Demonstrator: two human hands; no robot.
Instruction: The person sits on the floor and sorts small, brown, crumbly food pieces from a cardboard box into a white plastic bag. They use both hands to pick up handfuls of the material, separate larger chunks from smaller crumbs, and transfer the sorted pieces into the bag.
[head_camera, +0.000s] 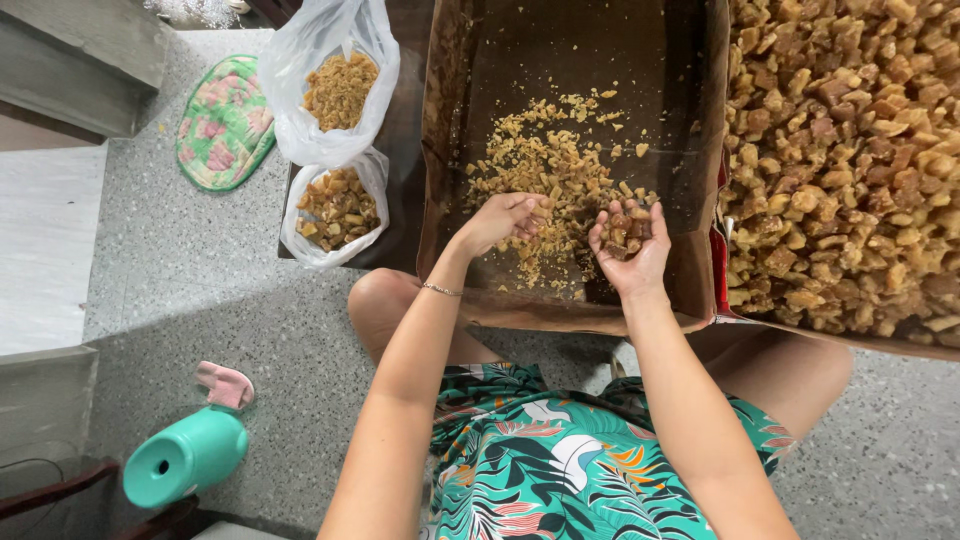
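Sorting: both hands work inside a brown cardboard box that stands on the speckled floor before the seated person.
Left hand: fingers curled loosely together, tips touching the heap of small tan crumbs on the box bottom; a thin bracelet sits at the wrist.
Right hand: palm up and cupped, holding a small pile of brown chunks, fingers bent around them but not shut tight.
Crumbs: spread across the middle of the box floor, between and just above the two hands.
Right side: a second box, filled with larger brown and tan chunks, touches the first.
Left side: two clear plastic bags, the upper bag with fine crumbs, the lower bag with coarser pieces.
Floor: a flowered green mat lies beyond the bags; a teal container lies on its side near the person's left.
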